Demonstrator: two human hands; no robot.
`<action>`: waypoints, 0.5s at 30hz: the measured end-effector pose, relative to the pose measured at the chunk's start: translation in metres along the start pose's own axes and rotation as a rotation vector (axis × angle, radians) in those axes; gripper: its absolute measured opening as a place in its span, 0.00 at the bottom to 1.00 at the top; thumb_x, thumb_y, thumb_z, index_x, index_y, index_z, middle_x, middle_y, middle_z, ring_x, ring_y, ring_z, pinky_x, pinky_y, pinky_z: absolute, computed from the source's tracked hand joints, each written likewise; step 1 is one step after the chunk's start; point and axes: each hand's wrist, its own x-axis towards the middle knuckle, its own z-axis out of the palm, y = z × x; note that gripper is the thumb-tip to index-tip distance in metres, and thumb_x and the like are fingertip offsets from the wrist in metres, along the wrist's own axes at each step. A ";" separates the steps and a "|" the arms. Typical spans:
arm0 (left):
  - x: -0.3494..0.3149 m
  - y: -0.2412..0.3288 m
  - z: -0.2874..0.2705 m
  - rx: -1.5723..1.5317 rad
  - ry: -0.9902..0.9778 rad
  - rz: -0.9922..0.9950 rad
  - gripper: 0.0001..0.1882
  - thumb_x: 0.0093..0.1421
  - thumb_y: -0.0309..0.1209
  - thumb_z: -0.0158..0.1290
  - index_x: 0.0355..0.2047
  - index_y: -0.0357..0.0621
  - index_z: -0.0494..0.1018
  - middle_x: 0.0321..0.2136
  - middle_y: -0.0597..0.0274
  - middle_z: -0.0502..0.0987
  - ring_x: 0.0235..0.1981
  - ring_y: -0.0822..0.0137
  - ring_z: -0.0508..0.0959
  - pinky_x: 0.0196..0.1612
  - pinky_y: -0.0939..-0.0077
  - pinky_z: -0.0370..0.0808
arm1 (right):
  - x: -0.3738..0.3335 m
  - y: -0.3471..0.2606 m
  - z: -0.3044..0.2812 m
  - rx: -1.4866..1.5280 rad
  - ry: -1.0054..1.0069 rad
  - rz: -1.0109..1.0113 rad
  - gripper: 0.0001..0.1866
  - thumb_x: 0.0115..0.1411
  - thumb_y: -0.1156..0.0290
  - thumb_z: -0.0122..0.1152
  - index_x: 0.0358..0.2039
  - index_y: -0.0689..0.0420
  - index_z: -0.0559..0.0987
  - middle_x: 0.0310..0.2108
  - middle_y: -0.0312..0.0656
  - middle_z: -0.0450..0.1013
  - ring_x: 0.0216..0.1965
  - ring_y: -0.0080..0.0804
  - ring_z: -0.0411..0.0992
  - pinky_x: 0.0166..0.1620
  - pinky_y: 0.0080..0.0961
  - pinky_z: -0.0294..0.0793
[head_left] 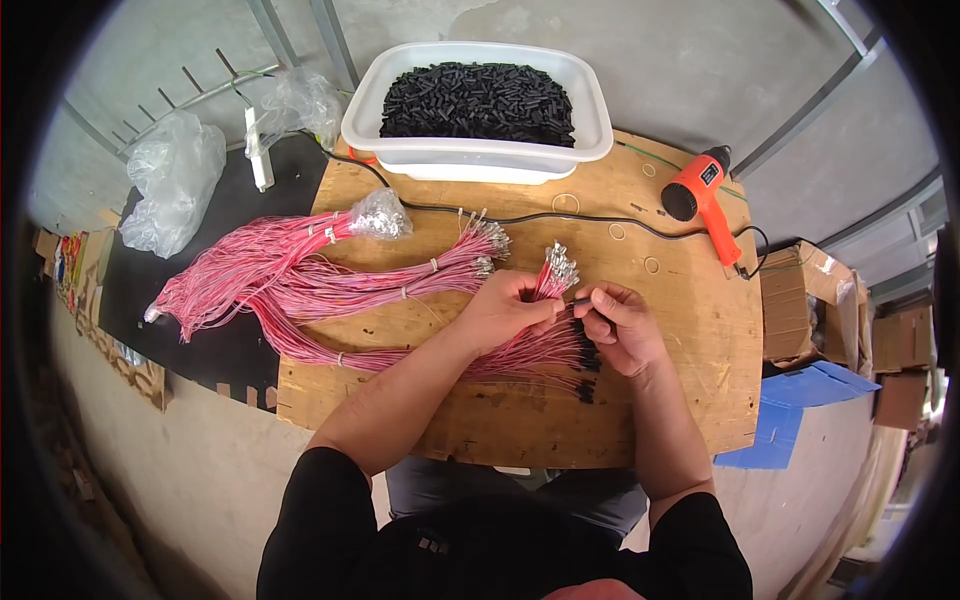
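My left hand (508,318) is closed around a bunch of pink-red wires (556,274), whose silvery metal terminals stick up above the fingers. Close beside it, the fingertips of my right hand (625,328) pinch a small black sleeve (581,301) near the wires. Below both hands, wire ends with black sleeves (583,372) fan out over the wooden table (690,400). More bundles of pink wire (350,290) stretch away to the left, tied with bands. One bundle's end is wrapped in a clear plastic bag (382,215).
A white tub (475,157) full of short black sleeves stands at the table's back. An orange heat gun (708,200) lies at the right, its black cord (520,213) crossing the table. Rubber bands (617,232) lie about. Cardboard boxes (800,310) stand beyond the right edge.
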 end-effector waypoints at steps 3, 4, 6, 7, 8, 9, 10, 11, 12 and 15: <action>0.000 0.002 0.001 0.000 -0.009 -0.003 0.05 0.64 0.24 0.57 0.32 0.33 0.76 0.22 0.64 0.76 0.22 0.75 0.72 0.27 0.79 0.69 | 0.001 0.003 -0.003 0.001 -0.008 -0.006 0.09 0.68 0.71 0.59 0.43 0.64 0.79 0.31 0.41 0.79 0.20 0.15 0.60 0.22 0.12 0.57; -0.001 0.003 0.001 0.017 -0.012 -0.005 0.05 0.64 0.24 0.57 0.32 0.33 0.76 0.22 0.64 0.76 0.22 0.75 0.72 0.27 0.79 0.69 | 0.002 0.003 -0.003 0.001 -0.007 -0.007 0.09 0.68 0.71 0.59 0.43 0.64 0.79 0.31 0.41 0.79 0.20 0.15 0.60 0.22 0.12 0.57; -0.001 0.005 0.001 0.035 -0.016 -0.008 0.05 0.64 0.24 0.57 0.32 0.33 0.76 0.22 0.64 0.75 0.22 0.75 0.72 0.27 0.80 0.69 | 0.002 0.005 -0.002 -0.009 -0.027 -0.013 0.09 0.68 0.72 0.59 0.42 0.64 0.79 0.31 0.40 0.79 0.20 0.15 0.60 0.22 0.12 0.57; -0.001 0.005 0.001 0.042 -0.023 -0.003 0.05 0.64 0.24 0.57 0.32 0.33 0.76 0.22 0.64 0.75 0.22 0.76 0.72 0.27 0.80 0.69 | 0.002 0.004 -0.002 -0.009 -0.027 -0.014 0.09 0.68 0.72 0.59 0.42 0.64 0.79 0.31 0.40 0.79 0.20 0.15 0.60 0.22 0.12 0.57; -0.001 0.004 0.001 0.050 -0.030 0.002 0.05 0.64 0.24 0.57 0.32 0.33 0.76 0.22 0.65 0.75 0.22 0.76 0.72 0.27 0.80 0.69 | 0.002 0.004 -0.002 -0.025 -0.010 -0.015 0.09 0.68 0.71 0.59 0.42 0.64 0.79 0.31 0.40 0.79 0.20 0.15 0.60 0.22 0.12 0.57; 0.000 0.004 0.001 0.050 -0.031 0.002 0.05 0.64 0.24 0.57 0.32 0.33 0.76 0.22 0.65 0.75 0.22 0.76 0.72 0.27 0.80 0.69 | 0.002 0.004 -0.002 -0.040 0.008 -0.016 0.09 0.68 0.71 0.60 0.42 0.63 0.79 0.30 0.40 0.78 0.20 0.15 0.60 0.22 0.12 0.56; 0.000 0.002 0.001 0.050 -0.020 0.011 0.05 0.64 0.24 0.58 0.33 0.33 0.76 0.22 0.65 0.76 0.23 0.77 0.73 0.27 0.81 0.69 | 0.001 0.003 -0.002 -0.040 0.008 -0.016 0.09 0.68 0.71 0.60 0.42 0.63 0.79 0.30 0.40 0.78 0.20 0.15 0.60 0.22 0.12 0.56; 0.000 0.001 0.001 0.051 -0.009 0.020 0.05 0.63 0.25 0.58 0.33 0.34 0.76 0.22 0.66 0.76 0.23 0.77 0.73 0.27 0.81 0.69 | 0.001 0.001 -0.004 -0.040 0.043 -0.043 0.09 0.67 0.70 0.60 0.42 0.63 0.79 0.30 0.39 0.78 0.20 0.15 0.60 0.22 0.12 0.56; 0.000 0.001 0.002 0.051 -0.010 0.019 0.05 0.63 0.25 0.58 0.33 0.34 0.76 0.22 0.66 0.76 0.23 0.77 0.73 0.27 0.81 0.69 | 0.001 -0.002 -0.004 -0.040 0.079 -0.069 0.09 0.67 0.70 0.61 0.41 0.63 0.80 0.29 0.38 0.78 0.20 0.15 0.60 0.22 0.12 0.55; 0.001 -0.001 0.002 0.062 0.047 0.015 0.06 0.63 0.25 0.59 0.35 0.33 0.77 0.23 0.67 0.76 0.25 0.79 0.73 0.28 0.83 0.69 | 0.000 -0.005 -0.005 -0.106 0.130 -0.162 0.08 0.66 0.70 0.62 0.39 0.62 0.80 0.27 0.34 0.76 0.20 0.13 0.60 0.23 0.11 0.54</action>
